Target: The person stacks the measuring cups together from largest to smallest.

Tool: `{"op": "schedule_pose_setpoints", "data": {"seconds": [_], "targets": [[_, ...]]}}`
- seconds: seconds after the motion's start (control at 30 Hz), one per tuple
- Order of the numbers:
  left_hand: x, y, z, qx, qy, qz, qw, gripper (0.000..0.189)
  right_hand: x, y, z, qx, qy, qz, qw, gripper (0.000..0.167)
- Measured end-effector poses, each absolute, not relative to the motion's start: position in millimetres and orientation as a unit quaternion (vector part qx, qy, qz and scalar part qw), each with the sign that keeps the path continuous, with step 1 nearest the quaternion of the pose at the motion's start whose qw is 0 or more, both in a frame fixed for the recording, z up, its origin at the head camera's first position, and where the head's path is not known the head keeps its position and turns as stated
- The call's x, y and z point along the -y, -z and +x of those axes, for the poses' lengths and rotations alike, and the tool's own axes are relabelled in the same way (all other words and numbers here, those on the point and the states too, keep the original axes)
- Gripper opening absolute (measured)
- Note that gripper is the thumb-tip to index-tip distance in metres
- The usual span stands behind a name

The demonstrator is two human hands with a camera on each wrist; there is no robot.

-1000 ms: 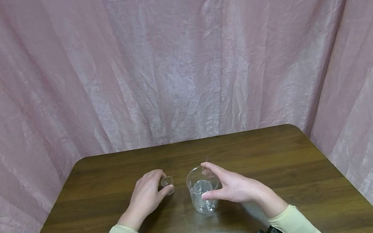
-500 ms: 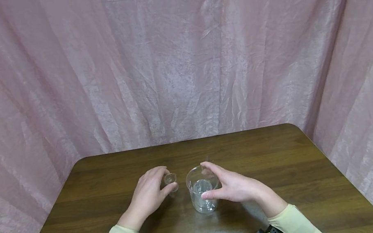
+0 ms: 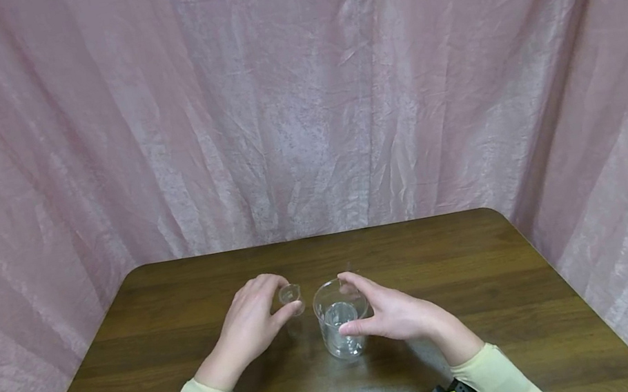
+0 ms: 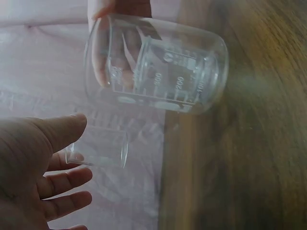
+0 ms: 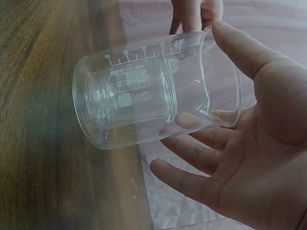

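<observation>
A large clear glass beaker point(image 3: 336, 348) with white graduations stands upright on the table. Inside it sits a smaller beaker point(image 5: 134, 91), also marked with white print. Thumb and fingers of my right hand point(image 3: 400, 312) hold the large beaker near its rim from the right side. To the left, my left hand point(image 3: 250, 316) pinches a very small clear beaker point(image 4: 103, 147) between thumb and fingers, raised off the tabletop. Its other fingers are spread loosely in the left wrist view. A short gap separates this small beaker from the large one.
The brown wooden table point(image 3: 457, 255) has rounded far corners. Behind it and at the sides hang pink velvet curtains point(image 3: 285, 103). A faint transparent streak point(image 3: 348, 266), too small to identify, shows just beyond the large beaker.
My left hand has lifted the very small beaker and brought it rightward and slightly away, closer to the large beaker. My right hand and the large beaker have stayed put.
</observation>
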State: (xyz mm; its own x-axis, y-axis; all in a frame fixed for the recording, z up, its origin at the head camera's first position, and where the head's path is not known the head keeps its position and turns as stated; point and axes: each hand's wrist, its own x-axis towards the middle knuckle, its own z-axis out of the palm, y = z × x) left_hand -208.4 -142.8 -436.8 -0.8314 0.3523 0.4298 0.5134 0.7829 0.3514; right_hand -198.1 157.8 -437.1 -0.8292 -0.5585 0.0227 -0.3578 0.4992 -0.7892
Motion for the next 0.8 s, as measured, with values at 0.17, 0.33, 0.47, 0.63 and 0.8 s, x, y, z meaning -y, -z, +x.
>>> {"op": "schedule_pose_setpoints", "data": {"seconds": [0.17, 0.33, 0.47, 0.63, 0.8], "targets": [[139, 428, -205, 0.919, 0.236, -0.25, 0.193, 0.037, -158, 437, -198, -0.858, 0.424, -0.262, 0.121, 0.095], [137, 420, -202, 0.917, 0.24, -0.253, 0.195, 0.037, -158, 437, -197, -0.855, 0.427, -0.268, 0.118, 0.095], [136, 417, -200, 0.915, 0.243, -0.254, 0.197, 0.036, -158, 436, -197, -0.854, 0.428, -0.271, 0.117, 0.096], [133, 414, -199, 0.907, 0.244, -0.267, 0.216, 0.035, -158, 437, -197, -0.853, 0.429, -0.272, 0.117, 0.095], [129, 411, -198, 0.903, 0.247, -0.275, 0.219, 0.037, -158, 437, -198, -0.853, 0.428, -0.273, 0.118, 0.095]]}}
